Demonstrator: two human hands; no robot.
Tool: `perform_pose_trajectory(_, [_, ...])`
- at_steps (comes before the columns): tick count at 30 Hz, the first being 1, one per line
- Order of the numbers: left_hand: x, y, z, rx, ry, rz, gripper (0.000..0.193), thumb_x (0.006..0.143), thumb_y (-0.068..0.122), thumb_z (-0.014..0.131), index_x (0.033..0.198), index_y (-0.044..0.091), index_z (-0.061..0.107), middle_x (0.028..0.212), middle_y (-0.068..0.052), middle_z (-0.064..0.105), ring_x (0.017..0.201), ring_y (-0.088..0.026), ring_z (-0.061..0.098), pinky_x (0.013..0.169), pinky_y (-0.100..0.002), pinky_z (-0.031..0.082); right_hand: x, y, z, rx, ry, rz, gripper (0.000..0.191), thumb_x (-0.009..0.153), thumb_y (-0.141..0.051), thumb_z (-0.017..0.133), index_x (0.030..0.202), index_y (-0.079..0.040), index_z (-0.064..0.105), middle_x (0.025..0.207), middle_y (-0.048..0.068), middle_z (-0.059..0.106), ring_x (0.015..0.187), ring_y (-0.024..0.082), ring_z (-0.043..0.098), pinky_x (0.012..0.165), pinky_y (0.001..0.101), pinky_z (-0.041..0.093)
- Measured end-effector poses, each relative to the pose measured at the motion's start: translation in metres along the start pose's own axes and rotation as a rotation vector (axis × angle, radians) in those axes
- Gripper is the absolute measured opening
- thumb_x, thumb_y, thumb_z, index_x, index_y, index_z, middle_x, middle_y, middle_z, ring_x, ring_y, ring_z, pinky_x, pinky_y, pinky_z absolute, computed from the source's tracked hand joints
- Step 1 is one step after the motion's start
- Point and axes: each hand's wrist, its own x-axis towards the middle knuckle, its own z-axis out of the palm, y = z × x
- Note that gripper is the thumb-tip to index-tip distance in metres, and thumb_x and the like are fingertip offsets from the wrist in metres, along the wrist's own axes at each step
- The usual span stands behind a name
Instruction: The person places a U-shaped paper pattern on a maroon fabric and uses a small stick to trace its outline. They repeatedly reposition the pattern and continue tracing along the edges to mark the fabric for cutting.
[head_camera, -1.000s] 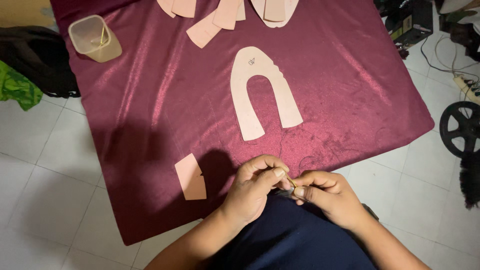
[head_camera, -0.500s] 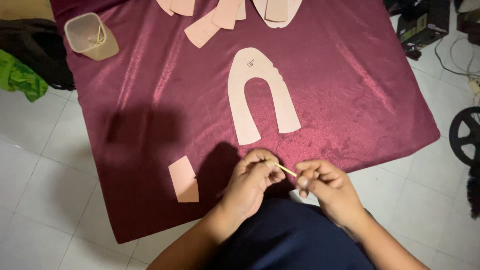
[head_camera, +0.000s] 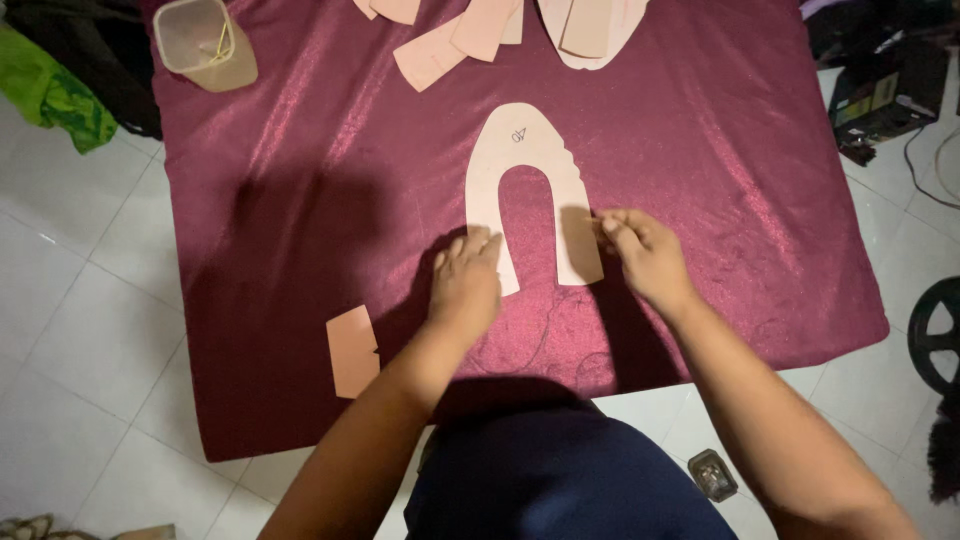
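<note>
U-shaped piece: a pale pink cutout (head_camera: 527, 160) lies flat near the middle of the maroon cloth (head_camera: 300, 200), its two legs pointing toward the person.
Left hand: the left hand (head_camera: 466, 283) lies palm down, fingers stretched out and loose, fingertips resting on the end of the left leg; it grasps nothing.
Right hand: the right hand (head_camera: 645, 255) hovers at the right leg, thumb and forefinger pinched together; what they pinch is too small to tell.
Near edge: a small pink piece (head_camera: 352, 350) lies alone.
Far edge: several pink cutouts (head_camera: 455, 40) overlap.
Corner: a clear plastic cup (head_camera: 203, 45) stands.
Floor: white tiles (head_camera: 80, 330) surround the cloth.
</note>
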Motion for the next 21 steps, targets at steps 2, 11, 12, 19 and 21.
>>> perform_pose_trajectory(2, [0.009, -0.004, 0.000, 0.068, -0.020, -0.005, 0.060, 0.085, 0.005, 0.068, 0.143, 0.003, 0.053, 0.152, -0.012, 0.045, 0.138, -0.028, 0.045, 0.115, -0.045, 0.033, 0.019, -0.007, -0.002, -0.116, -0.011, 0.011, 0.031, 0.103, -0.025, 0.059, 0.123, -0.004, 0.071, 0.107, 0.006, 0.075, 0.097, 0.014, 0.069, 0.090, 0.0303, 0.055])
perform_pose_trajectory(11, [0.013, 0.002, 0.006, 0.115, -0.172, -0.058, 0.064, 0.087, 0.015, 0.072, 0.146, 0.003, 0.048, 0.158, -0.010, 0.037, 0.141, -0.024, 0.041, 0.119, -0.051, 0.025, 0.050, -0.019, 0.009, -0.177, -0.085, 0.047, 0.025, 0.103, -0.021, 0.063, 0.118, -0.004, 0.073, 0.109, 0.010, 0.077, 0.100, 0.019, 0.070, 0.094, 0.0317, 0.055])
perform_pose_trajectory(12, [0.014, 0.004, 0.005, 0.122, -0.191, -0.072, 0.064, 0.088, 0.016, 0.071, 0.146, 0.003, 0.047, 0.158, -0.010, 0.037, 0.140, -0.024, 0.041, 0.119, -0.052, 0.024, 0.052, -0.018, 0.010, -0.232, -0.081, 0.065, 0.025, 0.102, -0.021, 0.063, 0.119, -0.005, 0.073, 0.109, 0.008, 0.077, 0.101, 0.018, 0.071, 0.095, 0.0315, 0.055])
perform_pose_trajectory(19, [0.018, 0.010, 0.003, 0.140, -0.244, -0.113, 0.064, 0.090, 0.018, 0.068, 0.148, 0.005, 0.045, 0.159, -0.008, 0.035, 0.137, -0.022, 0.042, 0.121, -0.054, 0.020, 0.057, -0.005, 0.011, -0.305, -0.117, 0.028, 0.025, 0.101, -0.019, 0.063, 0.122, -0.008, 0.072, 0.115, 0.008, 0.076, 0.106, 0.018, 0.070, 0.099, 0.0330, 0.054])
perform_pose_trajectory(21, [0.018, 0.011, 0.004, 0.138, -0.238, -0.109, 0.063, 0.090, 0.017, 0.069, 0.147, 0.005, 0.046, 0.158, -0.008, 0.035, 0.137, -0.022, 0.043, 0.121, -0.054, 0.021, 0.059, -0.001, 0.010, -0.266, -0.124, -0.003, 0.026, 0.101, -0.018, 0.063, 0.122, -0.006, 0.071, 0.116, 0.008, 0.076, 0.106, 0.019, 0.071, 0.099, 0.0340, 0.055])
